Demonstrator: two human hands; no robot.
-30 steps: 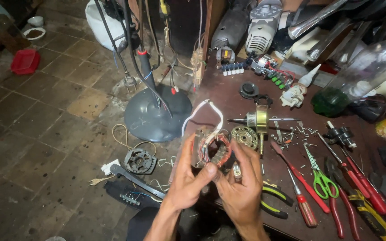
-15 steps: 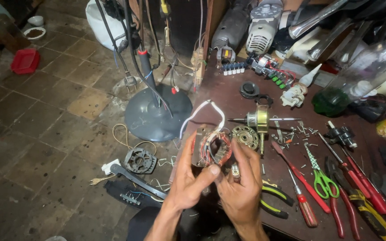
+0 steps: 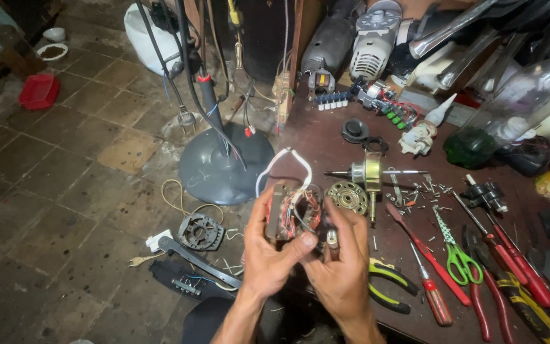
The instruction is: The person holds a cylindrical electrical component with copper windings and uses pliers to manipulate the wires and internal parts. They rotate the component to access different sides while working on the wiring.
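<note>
Stator windings (image 3: 293,213) of a small fan motor, copper coils with red and white leads, sit just below the middle of the frame, raised over the near edge of the dark workbench (image 3: 326,143). Left hand (image 3: 274,251) wraps the stator from its left side, fingers curled round the metal frame and the thumb pressed across the lower front, so the fingers are clamped on it. Right hand (image 3: 340,264) comes in from below right, its fingers bunched together against the stator's lower right edge, touching the left thumb; whether it pinches a wire or only steadies the part cannot be told. A white wire loop (image 3: 286,160) arches up from the stator.

Just right of the hands lie a round perforated end plate (image 3: 347,196) and a rotor on its shaft (image 3: 372,173). Further right on the bench are green-handled scissors (image 3: 456,251), red-handled screwdrivers (image 3: 428,283) and yellow-and-black pliers (image 3: 389,286). At centre left a grey round fan base (image 3: 214,167) stands on the tiled floor (image 3: 65,191), with a black motor housing (image 3: 200,230) below it.
</note>
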